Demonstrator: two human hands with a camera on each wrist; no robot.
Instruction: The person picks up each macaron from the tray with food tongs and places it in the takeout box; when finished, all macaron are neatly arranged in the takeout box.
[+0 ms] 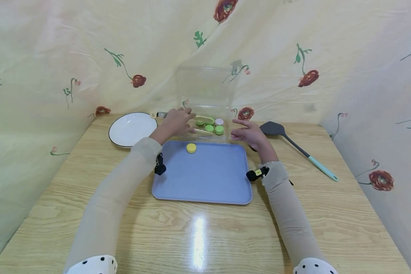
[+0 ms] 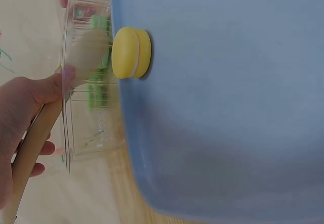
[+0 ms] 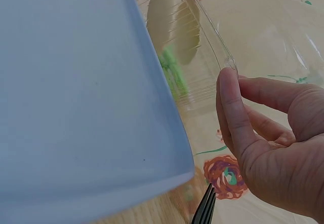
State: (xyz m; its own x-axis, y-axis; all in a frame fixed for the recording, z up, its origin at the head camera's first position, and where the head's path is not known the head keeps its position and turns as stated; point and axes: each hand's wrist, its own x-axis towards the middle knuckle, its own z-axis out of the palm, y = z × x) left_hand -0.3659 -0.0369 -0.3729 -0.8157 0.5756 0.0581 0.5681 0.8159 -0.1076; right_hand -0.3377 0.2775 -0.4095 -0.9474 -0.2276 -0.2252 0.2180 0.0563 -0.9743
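My left hand [image 1: 176, 121] grips a pair of beige tongs [image 2: 35, 148], whose pale tips reach into a clear plastic box [image 1: 205, 139] with its lid raised. Inside it lie several green macarons [image 1: 219, 130] and a pink macaron [image 1: 219, 121], partly covered by the tongs in the head view. At the box's right side my right hand [image 1: 249, 134] pinches the rim between thumb and fingers. A yellow macaron [image 1: 191, 148] sits on the blue tray [image 1: 202, 175], close to its far edge.
A white plate [image 1: 133, 130] with a dark rim stands to the left. Right of the box lies a black turner [image 1: 275, 128] with a turquoise handle. Dark fork tines [image 3: 204, 206] show beside the tray's right side. Flowered cloth [image 1: 277, 45] hangs behind the table.
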